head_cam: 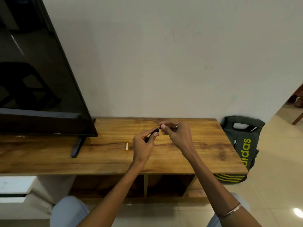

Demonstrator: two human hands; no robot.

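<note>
Far to the left of both hands, a large black flat-screen television point(32, 71) stands on its thin black foot point(77, 147) on the long brown wood-grain cabinet top point(49, 158). Just left of the left hand, a small flat orange-yellow strip point(127, 147) lies on the wood, apart from the fingers.

The left hand point(142, 145) hovers over the middle of the cabinet top with its fingers curled round a slim black pen-shaped object point(153, 134), which slants up and to the right out of the fist. Its far end meets the right hand point(177, 136), which pinches that tip between thumb and forefinger. The other fingers are loosely bent, and one carries a ring point(176, 126).

A thin metal bangle point(229, 210) sits on the right forearm. Well to the right of the right hand, a dark green fabric bag with yellow lettering point(242, 145) leans on the floor against the cabinet's end.
</note>
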